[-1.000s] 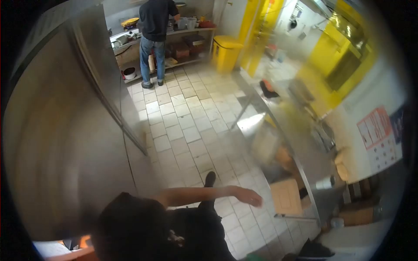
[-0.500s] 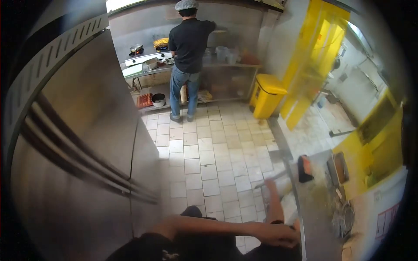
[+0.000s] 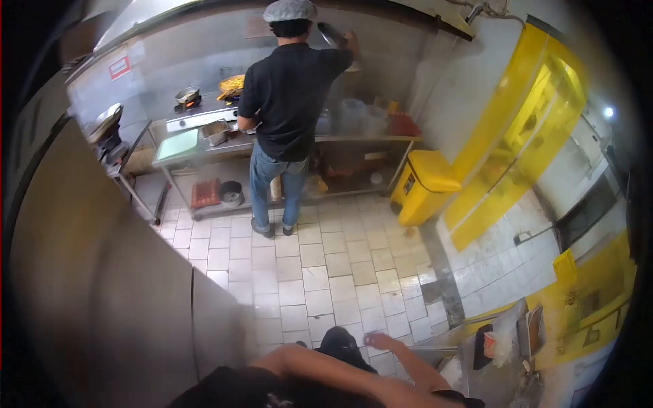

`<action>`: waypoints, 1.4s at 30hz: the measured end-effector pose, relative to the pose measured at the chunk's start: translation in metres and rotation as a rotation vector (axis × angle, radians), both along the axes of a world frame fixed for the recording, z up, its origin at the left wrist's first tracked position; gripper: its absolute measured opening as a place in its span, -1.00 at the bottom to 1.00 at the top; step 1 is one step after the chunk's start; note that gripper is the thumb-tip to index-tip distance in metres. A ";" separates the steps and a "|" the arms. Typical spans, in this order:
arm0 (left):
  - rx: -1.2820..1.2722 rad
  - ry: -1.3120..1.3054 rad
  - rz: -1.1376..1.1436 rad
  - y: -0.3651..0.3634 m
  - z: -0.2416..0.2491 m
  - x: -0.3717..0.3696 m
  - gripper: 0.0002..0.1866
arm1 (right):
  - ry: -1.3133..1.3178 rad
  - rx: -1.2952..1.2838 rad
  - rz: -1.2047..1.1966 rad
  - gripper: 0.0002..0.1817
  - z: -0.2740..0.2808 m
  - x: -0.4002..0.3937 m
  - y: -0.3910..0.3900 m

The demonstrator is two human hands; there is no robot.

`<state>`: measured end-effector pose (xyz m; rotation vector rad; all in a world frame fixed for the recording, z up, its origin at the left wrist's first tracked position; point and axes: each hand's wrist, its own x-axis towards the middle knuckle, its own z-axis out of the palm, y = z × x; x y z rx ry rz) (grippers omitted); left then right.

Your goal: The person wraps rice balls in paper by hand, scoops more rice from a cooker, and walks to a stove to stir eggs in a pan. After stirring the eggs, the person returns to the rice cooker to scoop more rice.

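My right hand (image 3: 381, 341) is low in the view, over the tiled floor and in front of my dark-clothed knee (image 3: 340, 343). Its fingers look loosely apart, though slightly blurred, and nothing shows in them. My left forearm (image 3: 326, 370) crosses my body toward the right, and the hand at its end is past the bottom edge. Right of my right hand is a metal counter (image 3: 469, 353), which holds a dark container with something red (image 3: 488, 345) and a clear plastic bag (image 3: 505, 340).
Another person (image 3: 292, 102) in a hair cover stands at the stove bench (image 3: 204, 121), holding up a dark pan (image 3: 331, 35). A yellow bin (image 3: 425, 187) stands by the yellow strip curtain (image 3: 503, 143). On my left rises a tall steel cabinet (image 3: 122, 272).
My view has shifted forward and shows more of the stove side. My right hand has moved left, away from the counter. My left hand has dropped out of view. The other person has raised a pan.
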<state>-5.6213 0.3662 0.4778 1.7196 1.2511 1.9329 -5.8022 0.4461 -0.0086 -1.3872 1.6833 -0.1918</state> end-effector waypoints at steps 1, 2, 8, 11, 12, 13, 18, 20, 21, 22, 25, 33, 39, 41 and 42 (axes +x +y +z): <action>0.007 -0.005 -0.014 -0.034 -0.022 -0.015 -0.56 | 0.030 0.078 0.044 -0.55 -0.001 -0.001 0.014; 0.053 -0.082 0.181 -0.072 -0.049 -0.031 -0.67 | -0.015 0.200 -0.075 -0.56 -0.146 -0.022 0.063; -0.455 -0.711 1.317 -0.334 -0.356 -0.083 -0.73 | -0.308 0.499 -0.997 -0.58 -0.135 -0.039 0.092; -1.009 -0.673 1.687 -0.414 -0.468 0.000 -0.57 | -0.383 0.520 -1.277 -0.56 -0.114 -0.058 0.030; -1.142 -0.760 1.661 -0.434 -0.533 0.041 -0.56 | -0.424 0.502 -1.299 -0.56 -0.114 -0.070 0.000; -1.186 -1.077 1.620 -0.435 -0.531 0.068 -0.61 | -0.465 0.485 -1.310 -0.56 -0.117 -0.084 -0.031; -0.699 -1.955 1.550 -0.423 -0.592 0.129 -0.77 | -0.637 0.378 -1.236 -0.57 -0.119 -0.183 -0.216; -0.452 -2.135 1.579 -0.432 -0.590 0.098 -0.77 | -0.689 0.291 -1.209 -0.57 -0.114 -0.235 -0.291; -0.347 -2.173 1.600 -0.443 -0.591 0.078 -0.77 | -0.684 0.222 -1.173 -0.57 -0.110 -0.258 -0.327; -0.264 -2.181 1.627 -0.464 -0.590 0.054 -0.77 | -0.640 0.105 -1.088 -0.60 -0.094 -0.288 -0.371; -0.111 -2.147 1.695 -0.531 -0.602 -0.007 -0.77 | -0.486 -0.113 -0.951 -0.59 -0.035 -0.349 -0.480; 0.013 -1.911 1.824 -0.695 -0.595 -0.105 -0.76 | -0.654 -0.103 -1.055 -0.50 0.024 -0.407 -0.550; 0.381 -1.990 1.793 -0.658 -0.636 -0.101 -0.75 | -0.566 0.212 -1.039 -0.49 -0.045 -0.437 -0.531; 0.479 -2.027 1.800 -0.632 -0.632 -0.109 -0.75 | -0.596 0.004 -0.835 -0.56 -0.099 -0.448 -0.515; 0.517 -2.047 1.812 -0.618 -0.627 -0.115 -0.74 | -0.453 0.053 -0.740 -0.58 -0.192 -0.461 -0.497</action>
